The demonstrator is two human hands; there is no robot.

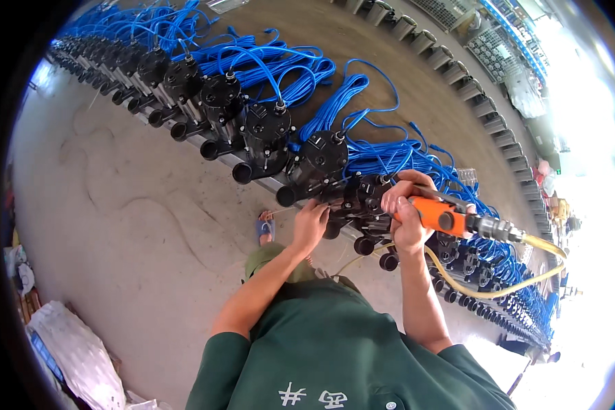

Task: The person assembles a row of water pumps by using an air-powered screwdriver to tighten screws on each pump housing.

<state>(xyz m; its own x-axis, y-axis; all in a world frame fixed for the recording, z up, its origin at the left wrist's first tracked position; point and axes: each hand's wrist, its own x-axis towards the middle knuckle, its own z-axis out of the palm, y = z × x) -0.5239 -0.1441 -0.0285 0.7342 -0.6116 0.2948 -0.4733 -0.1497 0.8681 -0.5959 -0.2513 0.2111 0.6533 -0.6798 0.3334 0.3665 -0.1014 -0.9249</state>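
Note:
My right hand (408, 213) is wrapped round an orange air screwdriver (430, 215) held on its side. Its metal coupling points right, and a yellow air hose (482, 294) loops from it down and back to the left. The tool's front end lies over a black submersible pump (357, 197) in the row, partly hidden by my hand. At that pump's left side is my left hand (310, 226), fingers together against it; whatever they pinch is too small to tell. Just left stands another black pump (321, 158) with a cable gland on its lid.
A long row of similar black pumps (266, 133) runs from upper left to lower right on a low rail. Coiled blue cables (335, 106) lie behind them. Metal cylinders (469, 89) line the far side. White sacks (75, 355) sit at lower left. A sandalled foot (265, 229) shows below.

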